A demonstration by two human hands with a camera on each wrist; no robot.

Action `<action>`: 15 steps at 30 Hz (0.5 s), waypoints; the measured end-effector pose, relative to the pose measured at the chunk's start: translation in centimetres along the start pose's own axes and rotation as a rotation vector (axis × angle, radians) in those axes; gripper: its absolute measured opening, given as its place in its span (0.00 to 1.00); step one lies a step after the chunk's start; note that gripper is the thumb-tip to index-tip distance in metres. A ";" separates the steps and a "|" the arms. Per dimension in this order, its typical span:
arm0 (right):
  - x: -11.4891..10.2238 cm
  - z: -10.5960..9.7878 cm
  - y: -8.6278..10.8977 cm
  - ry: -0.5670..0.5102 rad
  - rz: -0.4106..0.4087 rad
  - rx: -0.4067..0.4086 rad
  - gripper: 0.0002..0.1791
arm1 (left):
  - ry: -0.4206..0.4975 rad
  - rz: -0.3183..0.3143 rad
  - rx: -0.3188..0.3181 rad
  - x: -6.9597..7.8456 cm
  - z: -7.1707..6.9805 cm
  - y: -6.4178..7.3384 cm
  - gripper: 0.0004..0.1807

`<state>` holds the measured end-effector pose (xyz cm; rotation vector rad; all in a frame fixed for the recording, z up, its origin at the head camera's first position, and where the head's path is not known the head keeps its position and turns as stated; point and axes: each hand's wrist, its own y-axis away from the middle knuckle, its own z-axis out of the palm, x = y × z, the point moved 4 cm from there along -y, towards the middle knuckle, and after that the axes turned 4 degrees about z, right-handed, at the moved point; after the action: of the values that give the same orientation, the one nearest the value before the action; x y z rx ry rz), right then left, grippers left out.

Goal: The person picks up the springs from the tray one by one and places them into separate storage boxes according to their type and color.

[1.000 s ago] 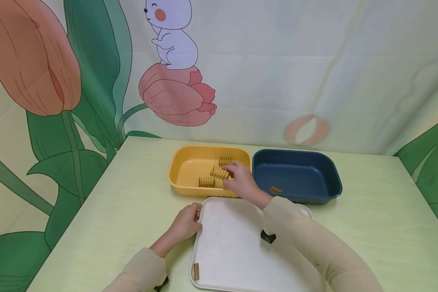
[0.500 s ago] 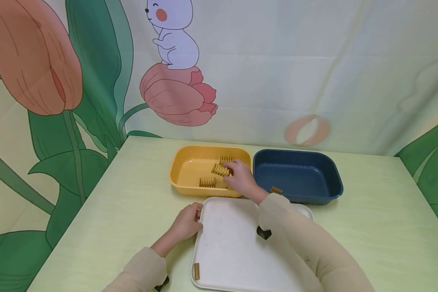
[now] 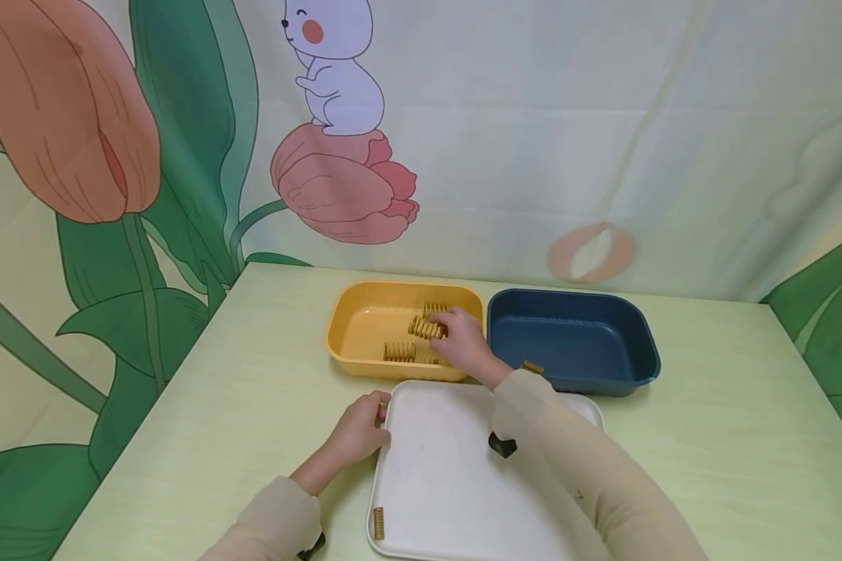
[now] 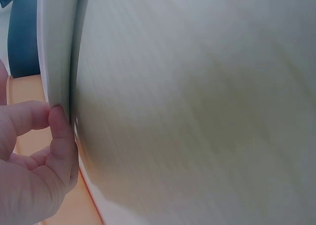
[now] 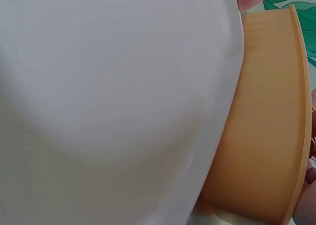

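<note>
My right hand pinches a brass-coloured coil spring, tilted, over the yellow bin. Other coil springs lie in that bin, one near the back wall and one standing out near the front; the hand covers part of the bin's right side. With thumb and fingers, my left hand grips the left edge of the white tray; the left wrist view shows the fingertips against the rim. Near the tray's lower left corner lies a single spring.
A dark blue bin stands right of the yellow one, with one spring at its front left, partly behind my sleeve. Both bins sit just behind the tray on the pale green table. A printed curtain hangs behind.
The right hand, still holding the spring, has shifted very slightly back in the yellow bin, and its forearm has swung a little left. My left hand stays on the tray edge.
</note>
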<state>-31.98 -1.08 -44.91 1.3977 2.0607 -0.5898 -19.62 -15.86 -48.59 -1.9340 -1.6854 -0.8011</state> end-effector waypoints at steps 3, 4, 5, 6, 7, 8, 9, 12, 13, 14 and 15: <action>0.0 0.1 -0.2 -0.007 0.010 -0.001 0.21 | 0.000 -0.006 -0.002 0.0 0.0 0.0 0.27; 0.0 0.1 -0.3 -0.012 0.012 0.000 0.21 | 0.000 -0.007 -0.002 0.0 0.0 0.0 0.27; -0.1 0.1 -0.3 -0.016 0.015 0.001 0.21 | -0.002 -0.008 -0.002 -0.1 0.0 0.0 0.27; -0.1 0.1 -0.4 -0.018 0.016 0.005 0.21 | -0.003 -0.008 -0.002 -0.1 0.0 0.0 0.27; -0.2 0.1 -0.5 -0.018 0.017 0.009 0.22 | -0.003 -0.010 -0.002 -0.1 0.0 0.0 0.27; -0.2 0.0 -0.5 -0.018 0.018 0.013 0.22 | -0.004 -0.013 -0.001 -0.1 0.0 0.0 0.27; -0.3 0.0 -0.6 -0.018 0.019 0.017 0.22 | -0.008 -0.009 -0.002 -0.1 0.0 0.0 0.27; -0.5 0.0 -0.9 -0.009 0.019 0.025 0.21 | -0.009 -0.011 -0.002 -0.1 0.1 0.0 0.27; -0.6 0.1 -0.9 -0.005 0.021 0.026 0.21 | -0.008 -0.012 -0.003 -0.1 0.1 0.0 0.27; -0.6 0.1 -1.0 -0.005 0.024 0.025 0.21 | -0.007 -0.013 -0.003 -0.1 0.1 0.0 0.27; -0.7 0.1 -1.1 -0.003 0.027 0.023 0.21 | -0.006 -0.011 -0.003 -0.2 0.1 0.0 0.27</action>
<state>-32.76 -1.99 -44.48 1.4350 2.0355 -0.6057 -19.67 -15.91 -48.78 -1.9329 -1.7004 -0.8022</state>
